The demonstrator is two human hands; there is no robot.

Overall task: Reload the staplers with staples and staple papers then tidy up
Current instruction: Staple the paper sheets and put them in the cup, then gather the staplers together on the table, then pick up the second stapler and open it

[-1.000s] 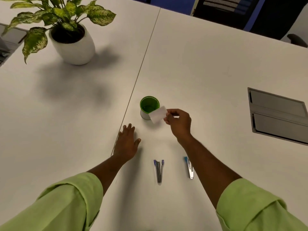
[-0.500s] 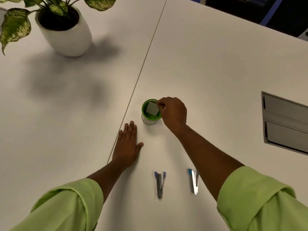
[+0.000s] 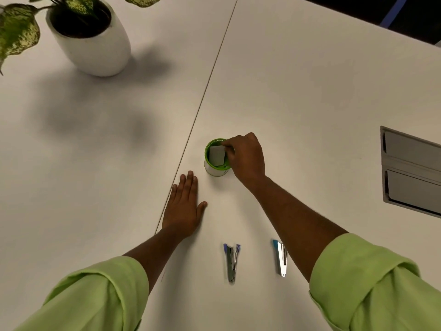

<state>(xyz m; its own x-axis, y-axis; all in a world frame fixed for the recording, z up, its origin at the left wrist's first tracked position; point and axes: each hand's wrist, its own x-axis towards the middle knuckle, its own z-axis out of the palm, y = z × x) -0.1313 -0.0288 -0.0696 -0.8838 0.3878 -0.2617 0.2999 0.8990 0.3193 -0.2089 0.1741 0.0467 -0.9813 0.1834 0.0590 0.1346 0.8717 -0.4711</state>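
A small green cup (image 3: pixel 208 167) stands mid-table. A folded white paper (image 3: pixel 216 156) sits inside it, and my right hand (image 3: pixel 245 158) pinches the paper's upper right corner at the cup's rim. My left hand (image 3: pixel 185 206) lies flat on the table, palm down with fingers apart, just below and left of the cup. Two small staplers lie nearer to me: one with purple tips (image 3: pixel 232 261) and one with a blue tip (image 3: pixel 281 258), the second partly beside my right forearm.
A white pot with a leafy plant (image 3: pixel 95 41) stands at the far left. A grey cable hatch (image 3: pixel 412 170) is set into the table at the right. A seam (image 3: pixel 210 80) runs between the two white tabletops.
My right hand carried the white paper from beside the cup into the cup. My left hand stayed flat on the table. The view tilted down slightly.
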